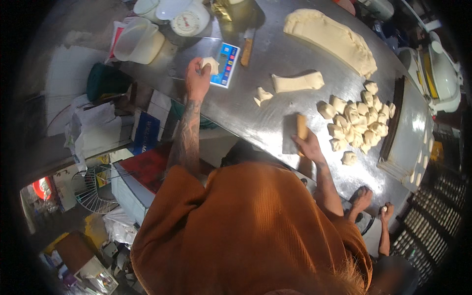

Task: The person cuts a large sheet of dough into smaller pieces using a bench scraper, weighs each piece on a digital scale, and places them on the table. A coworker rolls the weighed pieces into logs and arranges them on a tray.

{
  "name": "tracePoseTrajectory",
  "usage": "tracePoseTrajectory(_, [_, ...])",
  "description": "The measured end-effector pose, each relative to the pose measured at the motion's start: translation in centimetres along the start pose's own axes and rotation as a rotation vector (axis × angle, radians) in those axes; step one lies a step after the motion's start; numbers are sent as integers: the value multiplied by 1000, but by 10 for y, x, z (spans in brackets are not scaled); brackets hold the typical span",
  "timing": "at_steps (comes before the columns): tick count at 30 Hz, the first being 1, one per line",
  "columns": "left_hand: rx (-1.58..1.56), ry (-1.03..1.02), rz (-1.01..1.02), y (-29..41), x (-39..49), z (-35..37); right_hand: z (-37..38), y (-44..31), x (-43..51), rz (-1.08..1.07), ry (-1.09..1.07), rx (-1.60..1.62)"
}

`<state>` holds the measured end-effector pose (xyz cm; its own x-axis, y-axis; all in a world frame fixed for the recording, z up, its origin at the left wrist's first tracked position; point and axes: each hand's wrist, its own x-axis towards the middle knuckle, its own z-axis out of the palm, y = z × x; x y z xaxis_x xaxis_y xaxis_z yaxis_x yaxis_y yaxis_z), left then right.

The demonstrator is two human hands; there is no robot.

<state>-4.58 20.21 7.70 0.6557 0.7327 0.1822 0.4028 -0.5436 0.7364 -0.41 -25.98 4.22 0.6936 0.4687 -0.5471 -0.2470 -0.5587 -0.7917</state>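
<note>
My left hand (pixel 198 79) pinches a piece of dough (pixel 210 66) over the digital scale (pixel 227 66), covering part of it. I cannot tell whether the dough rests on the scale's plate. A dough scraper (pixel 301 131) with a wooden handle and a flat metal blade is gripped in my right hand (pixel 310 147), low at the table's near edge. Between the hands lie a small dough scrap (pixel 263 96) and a thick dough strip (pixel 298 82). Many cut dough pieces (pixel 354 120) are heaped right of the scraper. A large dough slab (pixel 332 38) stretches across the far side.
A knife (pixel 247 51) lies beside the scale on the steel table (pixel 254 127). A plastic tub (pixel 138 42) and a dial scale (pixel 188 20) stand at the far left. Stacked trays (pixel 402 140) border the dough heap. Another person's hands (pixel 363 199) work at the right, near loaded racks (pixel 424 225).
</note>
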Motion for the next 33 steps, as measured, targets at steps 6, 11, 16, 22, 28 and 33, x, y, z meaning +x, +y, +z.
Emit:
tracePoseTrajectory(6, [-69, 254, 51, -16, 17, -25, -11, 34, 6, -16, 47, 350])
tracePoseTrajectory(11, [-49, 195, -58, -20, 12, -9, -12, 28, 16, 28, 35, 286])
tracePoseTrajectory(16, [-103, -161, -185, 24, 24, 12, -16, 20, 11, 22, 50, 141])
tracePoseTrajectory(22, [-681, -640, 74, 127, -36, 91, -11, -21, 16, -144, 141, -167])
tracePoseTrajectory(28, [-160, -638, 92, 110, -55, 140, 1, -97, 67, -196, 396, -537])
tracePoseTrajectory(33, [-100, -545, 151, 67, -79, 174, 18, -117, 97, -82, 385, -741])
